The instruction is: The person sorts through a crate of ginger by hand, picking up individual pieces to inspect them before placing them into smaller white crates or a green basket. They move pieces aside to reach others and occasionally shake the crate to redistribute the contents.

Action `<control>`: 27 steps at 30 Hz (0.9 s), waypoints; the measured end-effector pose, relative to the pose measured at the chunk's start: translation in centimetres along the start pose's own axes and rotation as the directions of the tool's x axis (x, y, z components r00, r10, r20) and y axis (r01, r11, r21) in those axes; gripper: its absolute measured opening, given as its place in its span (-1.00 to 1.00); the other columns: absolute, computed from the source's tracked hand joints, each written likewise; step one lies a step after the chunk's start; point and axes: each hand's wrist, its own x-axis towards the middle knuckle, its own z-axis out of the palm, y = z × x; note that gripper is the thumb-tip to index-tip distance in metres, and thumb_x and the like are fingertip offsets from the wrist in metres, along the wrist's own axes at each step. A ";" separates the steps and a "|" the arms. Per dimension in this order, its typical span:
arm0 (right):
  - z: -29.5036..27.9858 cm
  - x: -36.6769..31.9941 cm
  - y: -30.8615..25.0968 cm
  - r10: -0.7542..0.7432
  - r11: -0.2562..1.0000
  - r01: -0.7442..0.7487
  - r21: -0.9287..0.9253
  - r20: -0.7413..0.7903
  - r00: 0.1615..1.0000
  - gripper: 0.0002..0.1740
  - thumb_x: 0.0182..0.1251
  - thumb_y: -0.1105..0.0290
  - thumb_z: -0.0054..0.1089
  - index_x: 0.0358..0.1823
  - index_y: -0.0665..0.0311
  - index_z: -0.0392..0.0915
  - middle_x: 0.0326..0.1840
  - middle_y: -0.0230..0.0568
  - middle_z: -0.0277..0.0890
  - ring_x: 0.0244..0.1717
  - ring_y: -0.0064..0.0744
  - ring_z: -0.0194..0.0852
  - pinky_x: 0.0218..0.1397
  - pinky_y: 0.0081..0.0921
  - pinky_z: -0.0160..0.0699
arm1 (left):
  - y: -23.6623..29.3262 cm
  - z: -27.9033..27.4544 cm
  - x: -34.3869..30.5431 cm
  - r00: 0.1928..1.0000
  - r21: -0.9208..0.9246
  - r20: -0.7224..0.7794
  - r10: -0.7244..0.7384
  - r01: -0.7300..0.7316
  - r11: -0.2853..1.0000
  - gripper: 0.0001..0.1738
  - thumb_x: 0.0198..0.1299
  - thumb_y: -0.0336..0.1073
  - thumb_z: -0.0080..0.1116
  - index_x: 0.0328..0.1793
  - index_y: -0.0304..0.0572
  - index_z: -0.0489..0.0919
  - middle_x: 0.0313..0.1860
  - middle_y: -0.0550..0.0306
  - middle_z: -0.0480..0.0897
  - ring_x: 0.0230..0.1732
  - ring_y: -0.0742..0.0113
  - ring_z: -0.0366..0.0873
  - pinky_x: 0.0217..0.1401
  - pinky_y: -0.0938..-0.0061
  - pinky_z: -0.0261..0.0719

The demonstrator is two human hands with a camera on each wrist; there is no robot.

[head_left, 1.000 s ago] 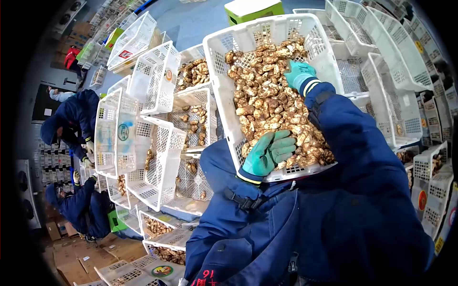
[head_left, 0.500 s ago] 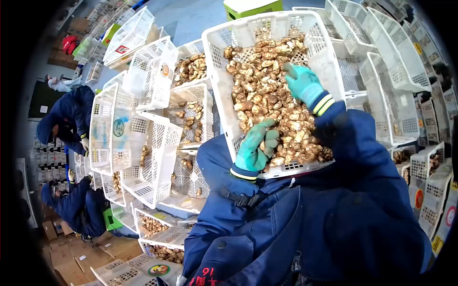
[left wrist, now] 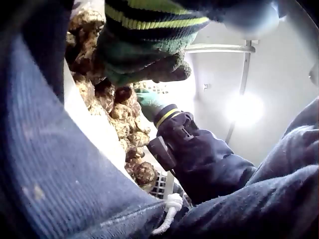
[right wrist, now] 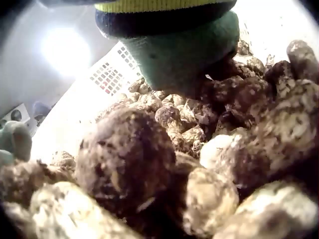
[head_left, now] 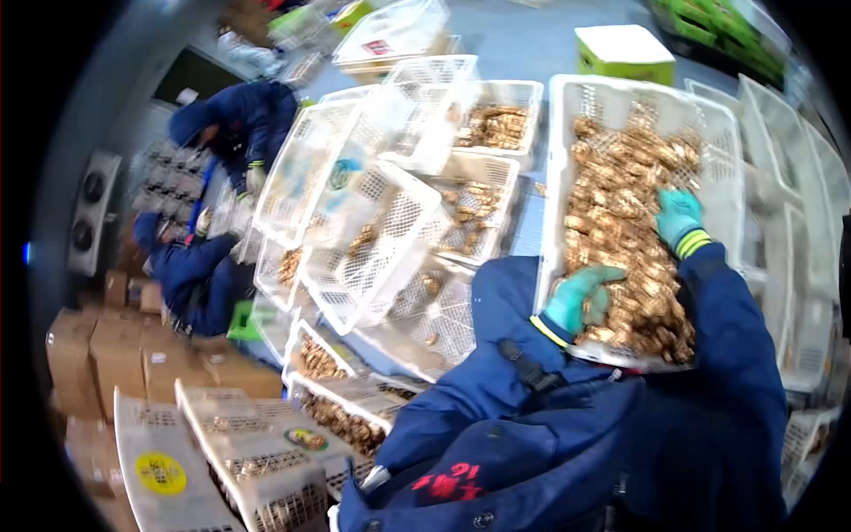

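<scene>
Brown-and-cream knobbly tuber-like pieces (head_left: 620, 208) fill a white perforated crate (head_left: 554, 177) at the lap. My left hand (head_left: 578, 303), in a green glove, lies at the crate's near left corner, thumb stretched over the pieces and fingers loosely bent. My gloved right hand (head_left: 680, 215) rests on the pieces near the right wall, fingers pointing down. In the left wrist view the left hand (left wrist: 144, 62) is above the pieces (left wrist: 122, 119), with the right hand (left wrist: 150, 103) beyond. The right wrist view shows the right hand (right wrist: 182, 59) over the pieces (right wrist: 124, 154), its fingertips hidden.
White crates (head_left: 479, 208) holding smaller amounts stand to the left, and stacked crates (head_left: 780, 239) to the right. A green box with a white lid (head_left: 625, 53) is behind. Two people in blue (head_left: 239, 124) work at far left, above cardboard boxes (head_left: 146, 355).
The head view has swung left, placing the crate farther right in the picture. My left hand turned from palm up to reaching over the pieces; the right stays near the right wall.
</scene>
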 end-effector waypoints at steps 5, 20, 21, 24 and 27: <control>-4.2 -1.2 -2.6 0.183 0.983 -0.183 0.003 0.041 0.982 -0.46 0.24 0.15 0.29 0.24 0.10 0.48 0.30 -0.24 0.51 0.31 -0.12 0.46 0.23 -0.10 0.53 | -1.0 -1.5 0.8 0.978 0.305 0.062 0.199 -0.208 0.929 -0.57 0.52 -0.25 -0.15 0.40 -0.23 0.45 -0.47 0.36 0.48 -0.61 0.70 0.25 -0.56 0.74 0.21; -3.2 -1.4 -2.4 0.207 0.978 -0.206 -0.024 0.067 0.976 -0.59 0.33 0.07 0.17 0.14 0.02 0.54 0.12 -0.23 0.62 0.25 -0.12 0.49 0.17 -0.11 0.51 | -0.2 -1.3 0.1 0.998 -0.158 0.053 -0.041 0.049 0.986 -0.55 0.52 -0.20 -0.11 0.45 -0.19 0.41 0.03 0.11 0.64 -0.40 0.62 0.45 -0.41 0.78 0.41; -3.5 -1.3 -2.3 0.222 0.975 -0.223 0.000 0.081 0.972 -0.60 0.32 0.08 0.18 0.13 0.01 0.55 0.11 -0.21 0.62 0.24 -0.12 0.50 0.16 -0.11 0.52 | -0.3 -1.6 0.1 0.997 -0.166 0.077 -0.024 0.036 0.985 -0.56 0.51 -0.20 -0.04 0.42 -0.19 0.44 -0.04 0.19 0.65 -0.31 0.65 0.49 -0.30 0.81 0.47; -1.2 -1.3 -0.7 0.236 0.932 -0.170 0.321 -0.181 0.955 -0.64 0.26 0.28 0.26 0.10 0.05 0.62 0.02 -0.11 0.62 -0.03 -0.04 0.64 0.04 -0.20 0.58 | -0.6 -1.9 0.2 0.991 -0.004 0.066 0.116 -0.116 0.993 -0.54 0.51 -0.22 -0.05 0.46 -0.21 0.40 0.03 0.15 0.63 -0.16 0.57 0.56 -0.22 0.80 0.50; -1.3 -4.3 -0.7 0.269 0.828 -0.007 0.561 -0.386 0.883 -0.56 0.21 0.47 0.29 0.16 0.13 0.59 -0.09 -0.09 0.59 -0.30 -0.26 0.62 -0.24 -0.34 0.62 | -0.6 -2.0 0.2 0.992 -0.265 0.103 0.074 -0.044 0.963 -0.50 0.49 -0.36 -0.08 0.52 -0.24 0.31 0.30 0.01 0.53 0.30 0.28 0.51 0.04 0.66 0.60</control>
